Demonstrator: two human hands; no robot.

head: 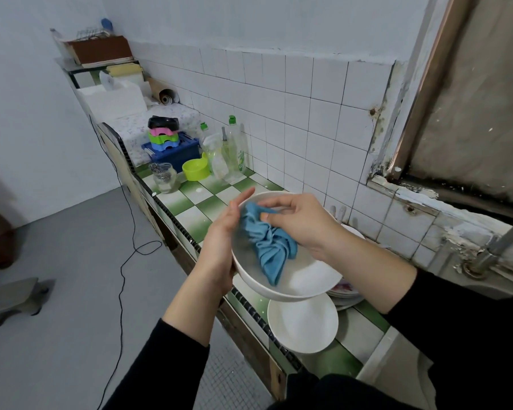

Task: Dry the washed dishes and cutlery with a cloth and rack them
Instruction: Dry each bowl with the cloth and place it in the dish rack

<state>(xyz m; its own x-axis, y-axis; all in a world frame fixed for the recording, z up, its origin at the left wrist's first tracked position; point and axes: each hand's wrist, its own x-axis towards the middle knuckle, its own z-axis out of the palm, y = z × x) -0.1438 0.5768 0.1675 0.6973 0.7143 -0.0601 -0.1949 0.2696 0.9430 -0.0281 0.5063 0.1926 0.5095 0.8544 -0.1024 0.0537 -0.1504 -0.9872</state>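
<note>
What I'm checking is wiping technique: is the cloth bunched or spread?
Bunched: the blue cloth lies crumpled in folds inside the white bowl, held by the right hand.

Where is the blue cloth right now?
In the head view, centre, the crumpled blue cloth sits inside the round white bowl, pinched by the right hand.
</note>
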